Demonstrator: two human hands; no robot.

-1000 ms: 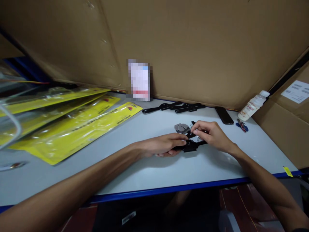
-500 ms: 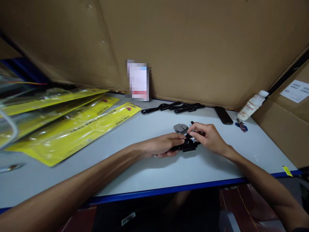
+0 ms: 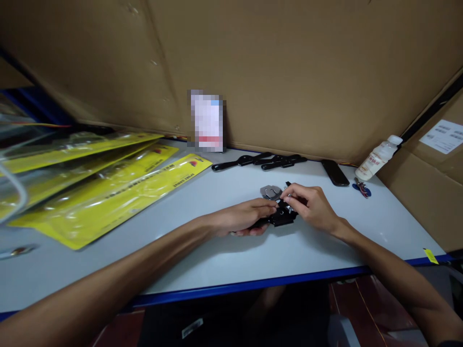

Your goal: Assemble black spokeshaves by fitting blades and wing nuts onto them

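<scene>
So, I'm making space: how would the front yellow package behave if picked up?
The front yellow package is probably light, with yellow showing through its clear plastic. Its shiny surface might slip, and its long, thin shape could flex.

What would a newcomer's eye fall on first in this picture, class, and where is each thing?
The bright yellow packages stand out first, spread across the left of the table. Near the middle, the left hand grips a black tool while the right hand pinches small metal parts close to it. A pale bottle stands at the back right.
</scene>
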